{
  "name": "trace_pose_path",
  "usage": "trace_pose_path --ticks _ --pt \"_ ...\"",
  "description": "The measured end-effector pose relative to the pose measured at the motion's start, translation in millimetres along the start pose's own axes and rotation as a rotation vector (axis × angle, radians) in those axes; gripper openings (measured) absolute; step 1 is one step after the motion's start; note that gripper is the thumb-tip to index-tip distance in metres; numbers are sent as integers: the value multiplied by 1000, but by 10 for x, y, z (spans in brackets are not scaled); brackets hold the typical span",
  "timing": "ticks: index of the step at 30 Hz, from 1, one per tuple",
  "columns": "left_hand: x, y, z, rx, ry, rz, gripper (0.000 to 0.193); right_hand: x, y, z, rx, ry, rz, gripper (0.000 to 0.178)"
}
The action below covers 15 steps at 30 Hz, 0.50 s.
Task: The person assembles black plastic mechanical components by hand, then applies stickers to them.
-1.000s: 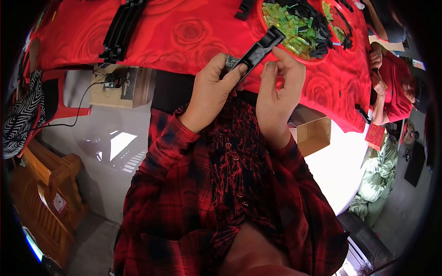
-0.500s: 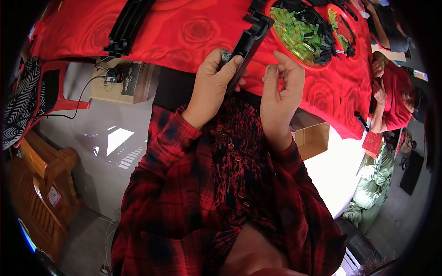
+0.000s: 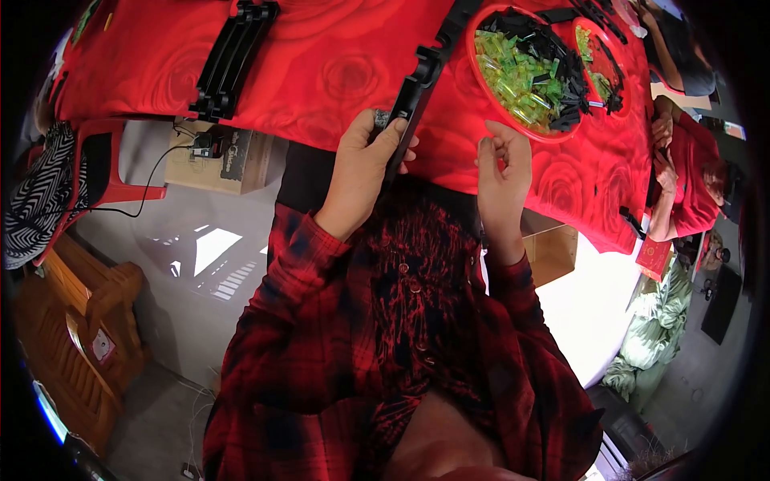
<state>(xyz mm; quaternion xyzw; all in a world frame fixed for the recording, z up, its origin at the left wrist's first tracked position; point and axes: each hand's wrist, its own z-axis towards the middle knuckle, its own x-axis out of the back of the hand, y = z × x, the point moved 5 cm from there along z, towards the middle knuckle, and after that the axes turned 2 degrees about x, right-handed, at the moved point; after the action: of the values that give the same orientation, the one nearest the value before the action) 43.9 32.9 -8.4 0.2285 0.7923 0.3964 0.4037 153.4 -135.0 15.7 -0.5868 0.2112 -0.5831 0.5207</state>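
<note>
Currently left hand (image 3: 359,171) grips black strip (image 3: 415,90) over near edge of red table (image 3: 313,104), angled straighter outward than 1 s ago; right hand (image 3: 505,183) apart, half-curled, contents unclear: left apparently sole support.

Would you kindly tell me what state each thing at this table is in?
Left hand: closed around the black strip.
Black strip: held slanting.
Right hand: half-curled, apart from the strip.
Large bowl: uncovered, holding yellow-green and black pieces.
Small bowl: uncovered, partly filled.
Other strips: lying side by side.
</note>
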Motion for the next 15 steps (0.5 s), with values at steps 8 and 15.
trace_pose_path --ticks 8,15 --pt "36 56 152 6 50 86 14 -55 58 204 14 -42 35 20" --pt "87 152 284 -94 103 575 18 260 171 659 161 97 -134 18"
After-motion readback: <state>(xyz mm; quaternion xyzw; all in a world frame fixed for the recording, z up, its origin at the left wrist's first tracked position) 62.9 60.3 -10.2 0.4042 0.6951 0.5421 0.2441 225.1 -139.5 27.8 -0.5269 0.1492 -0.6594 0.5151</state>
